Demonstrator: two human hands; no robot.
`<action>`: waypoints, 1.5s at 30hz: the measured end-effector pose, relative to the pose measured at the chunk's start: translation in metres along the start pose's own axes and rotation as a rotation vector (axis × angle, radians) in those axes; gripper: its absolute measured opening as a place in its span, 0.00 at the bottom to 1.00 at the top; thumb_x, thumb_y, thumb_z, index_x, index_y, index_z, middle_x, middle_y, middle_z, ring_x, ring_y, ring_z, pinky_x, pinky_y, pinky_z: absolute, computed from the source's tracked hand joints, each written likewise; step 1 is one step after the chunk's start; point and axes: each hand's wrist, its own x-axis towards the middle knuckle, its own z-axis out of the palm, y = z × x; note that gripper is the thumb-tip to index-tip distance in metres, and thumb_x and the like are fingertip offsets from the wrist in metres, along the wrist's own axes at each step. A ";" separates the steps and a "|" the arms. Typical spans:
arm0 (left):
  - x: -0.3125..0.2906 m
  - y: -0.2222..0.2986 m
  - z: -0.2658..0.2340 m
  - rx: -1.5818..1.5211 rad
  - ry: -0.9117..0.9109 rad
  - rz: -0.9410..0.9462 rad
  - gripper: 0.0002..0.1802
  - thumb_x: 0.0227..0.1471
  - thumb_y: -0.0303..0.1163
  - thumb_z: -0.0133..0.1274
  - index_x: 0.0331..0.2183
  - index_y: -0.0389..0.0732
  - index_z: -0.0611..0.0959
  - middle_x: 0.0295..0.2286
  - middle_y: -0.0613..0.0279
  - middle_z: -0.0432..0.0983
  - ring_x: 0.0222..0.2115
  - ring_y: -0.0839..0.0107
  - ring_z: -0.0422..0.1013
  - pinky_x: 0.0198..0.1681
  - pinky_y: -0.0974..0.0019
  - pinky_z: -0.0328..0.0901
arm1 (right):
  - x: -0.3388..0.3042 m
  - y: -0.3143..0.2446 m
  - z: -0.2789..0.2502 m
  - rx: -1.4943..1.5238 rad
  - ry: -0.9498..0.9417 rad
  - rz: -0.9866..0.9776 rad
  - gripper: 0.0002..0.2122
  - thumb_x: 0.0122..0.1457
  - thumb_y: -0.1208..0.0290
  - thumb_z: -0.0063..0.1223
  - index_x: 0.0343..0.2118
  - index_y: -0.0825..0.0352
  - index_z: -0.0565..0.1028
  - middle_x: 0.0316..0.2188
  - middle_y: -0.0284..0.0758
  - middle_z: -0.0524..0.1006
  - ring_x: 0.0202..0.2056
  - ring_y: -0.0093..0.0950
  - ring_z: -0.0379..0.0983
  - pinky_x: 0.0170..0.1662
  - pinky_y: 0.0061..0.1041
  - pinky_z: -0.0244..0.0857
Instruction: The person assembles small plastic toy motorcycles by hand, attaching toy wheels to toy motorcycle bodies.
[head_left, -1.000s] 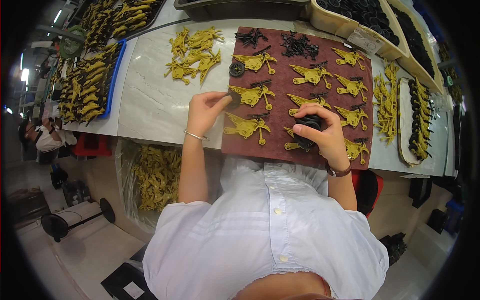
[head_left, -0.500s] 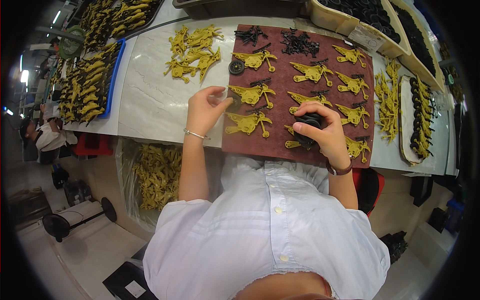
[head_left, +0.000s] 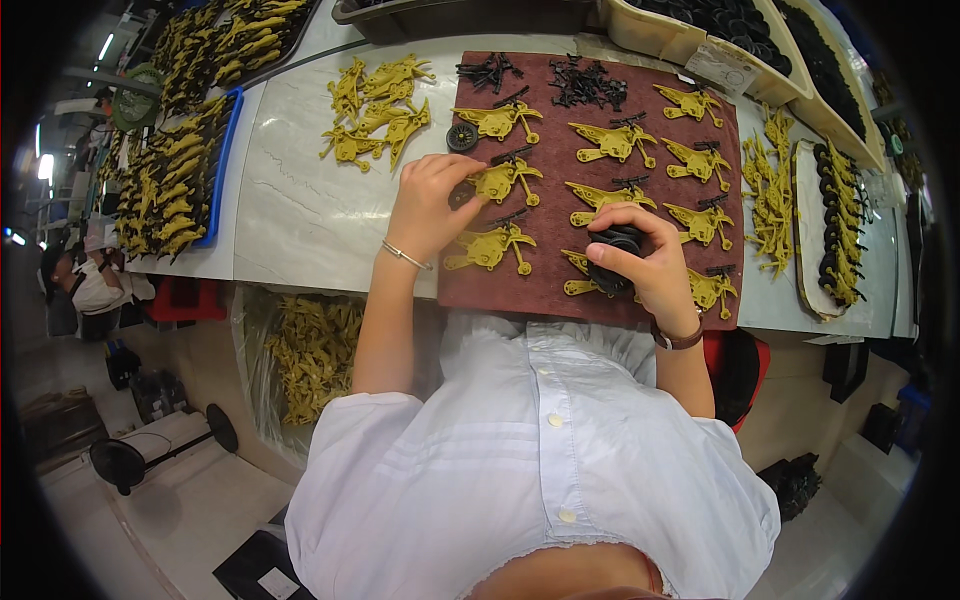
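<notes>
Left hand — thumb and forefinger at the left end of a yellow frame on the maroon mat; grip cannot be told. Right hand — clasping stacked black wheels over the mat's near part.

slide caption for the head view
Left hand at a yellow part, right hand holding black wheels, maroon cloth below.

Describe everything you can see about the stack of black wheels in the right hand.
The black wheels are round and look like plastic, bunched in a stack. The right hand holds them between thumb and fingers over the maroon cloth, partly covering a yellow part. Fingers hide some; whether they touch the cloth is unclear.
</notes>
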 end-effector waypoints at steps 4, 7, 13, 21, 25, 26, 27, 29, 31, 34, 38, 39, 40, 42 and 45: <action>0.000 -0.001 0.004 -0.001 0.029 0.009 0.17 0.40 0.31 0.61 0.37 0.42 0.82 0.38 0.61 0.78 0.41 0.62 0.71 0.47 0.60 0.62 | 0.000 0.002 -0.001 -0.016 0.007 -0.011 0.11 0.44 0.75 0.67 0.32 0.69 0.78 0.36 0.32 0.74 0.39 0.22 0.70 0.44 0.22 0.64; -0.006 0.006 -0.004 -0.030 0.078 -0.011 0.18 0.39 0.32 0.62 0.37 0.42 0.82 0.37 0.62 0.78 0.41 0.62 0.71 0.48 0.60 0.60 | -0.001 0.003 -0.001 -0.015 0.010 -0.005 0.11 0.44 0.75 0.67 0.32 0.69 0.78 0.36 0.32 0.74 0.39 0.22 0.70 0.45 0.22 0.64; -0.040 0.036 -0.028 -0.113 -0.152 -0.056 0.18 0.36 0.31 0.65 0.35 0.40 0.82 0.38 0.62 0.77 0.42 0.61 0.70 0.48 0.61 0.61 | -0.001 0.006 -0.001 0.030 0.007 0.023 0.11 0.46 0.75 0.66 0.33 0.68 0.78 0.36 0.31 0.75 0.38 0.20 0.71 0.43 0.21 0.66; -0.056 0.031 -0.016 -0.159 -0.164 -0.058 0.19 0.34 0.26 0.63 0.35 0.40 0.82 0.38 0.61 0.76 0.41 0.60 0.70 0.48 0.61 0.62 | -0.002 0.010 0.012 0.404 -0.030 0.202 0.09 0.57 0.72 0.57 0.38 0.69 0.76 0.35 0.30 0.76 0.35 0.17 0.72 0.39 0.19 0.68; -0.054 0.031 -0.019 -0.227 -0.164 -0.074 0.20 0.33 0.24 0.63 0.35 0.40 0.82 0.37 0.60 0.76 0.41 0.60 0.70 0.47 0.61 0.63 | -0.001 0.014 0.019 0.540 -0.003 0.217 0.10 0.61 0.69 0.52 0.41 0.70 0.75 0.35 0.30 0.76 0.35 0.16 0.72 0.39 0.18 0.68; -0.054 0.033 -0.019 -0.159 -0.140 -0.043 0.20 0.33 0.24 0.63 0.36 0.40 0.81 0.37 0.59 0.76 0.40 0.60 0.70 0.45 0.61 0.64 | -0.001 0.015 0.021 0.540 -0.001 0.218 0.10 0.61 0.69 0.52 0.41 0.70 0.75 0.35 0.30 0.76 0.35 0.16 0.72 0.39 0.18 0.68; -0.053 0.035 -0.018 -0.091 -0.115 -0.011 0.20 0.33 0.23 0.63 0.36 0.39 0.81 0.36 0.58 0.76 0.40 0.60 0.71 0.44 0.61 0.65 | 0.000 0.016 0.023 0.535 0.015 0.207 0.10 0.62 0.69 0.51 0.41 0.70 0.75 0.35 0.29 0.76 0.35 0.16 0.72 0.39 0.17 0.67; -0.051 0.048 -0.019 -0.166 -0.055 -0.051 0.20 0.36 0.23 0.63 0.37 0.38 0.81 0.37 0.58 0.77 0.39 0.63 0.72 0.43 0.63 0.67 | 0.001 0.017 0.031 0.530 0.031 0.197 0.09 0.62 0.69 0.50 0.40 0.69 0.76 0.35 0.29 0.76 0.36 0.15 0.71 0.39 0.16 0.66; -0.049 0.070 -0.017 -0.244 0.004 -0.091 0.20 0.39 0.22 0.62 0.39 0.37 0.80 0.37 0.59 0.77 0.38 0.67 0.73 0.41 0.65 0.68 | 0.001 0.017 0.040 0.343 0.082 0.097 0.08 0.61 0.70 0.52 0.38 0.69 0.76 0.35 0.28 0.75 0.35 0.16 0.70 0.38 0.16 0.65; -0.049 0.097 -0.003 -0.951 -0.045 -0.473 0.17 0.47 0.21 0.60 0.41 0.33 0.77 0.37 0.60 0.77 0.35 0.74 0.74 0.38 0.71 0.69 | 0.002 0.018 0.054 0.058 0.112 -0.098 0.08 0.58 0.71 0.56 0.36 0.69 0.77 0.34 0.29 0.74 0.35 0.19 0.69 0.39 0.18 0.63; -0.052 0.100 0.012 -1.251 0.047 -0.600 0.16 0.51 0.22 0.58 0.42 0.31 0.75 0.33 0.58 0.76 0.32 0.76 0.75 0.36 0.75 0.71 | 0.004 0.022 0.057 -0.110 0.177 -0.251 0.08 0.54 0.71 0.59 0.35 0.69 0.77 0.34 0.32 0.75 0.37 0.22 0.69 0.42 0.21 0.62; -0.054 0.099 0.012 -1.326 0.043 -0.661 0.15 0.50 0.21 0.58 0.41 0.32 0.75 0.34 0.60 0.76 0.33 0.76 0.75 0.35 0.73 0.72 | 0.004 0.022 0.058 -0.110 0.173 -0.248 0.08 0.54 0.71 0.59 0.35 0.69 0.77 0.34 0.32 0.75 0.37 0.22 0.69 0.42 0.21 0.62; -0.055 0.098 0.011 -1.403 0.036 -0.721 0.14 0.49 0.20 0.58 0.41 0.32 0.76 0.35 0.61 0.77 0.34 0.75 0.75 0.34 0.71 0.74 | 0.003 0.022 0.058 -0.095 0.173 -0.219 0.08 0.54 0.72 0.59 0.34 0.68 0.77 0.34 0.32 0.75 0.37 0.22 0.69 0.42 0.21 0.62; -0.063 0.094 0.010 -1.412 0.067 -0.753 0.14 0.50 0.20 0.58 0.41 0.32 0.76 0.35 0.60 0.77 0.34 0.75 0.75 0.33 0.70 0.74 | 0.001 0.023 0.058 -0.078 0.167 -0.186 0.07 0.54 0.72 0.59 0.34 0.68 0.78 0.34 0.32 0.75 0.37 0.22 0.69 0.42 0.21 0.62; -0.073 0.083 0.000 -1.380 0.097 -0.786 0.13 0.50 0.21 0.57 0.40 0.32 0.76 0.35 0.59 0.77 0.34 0.75 0.75 0.33 0.70 0.74 | 0.001 0.027 0.059 -0.070 0.177 -0.166 0.07 0.54 0.72 0.59 0.34 0.68 0.78 0.33 0.31 0.75 0.37 0.22 0.70 0.42 0.21 0.62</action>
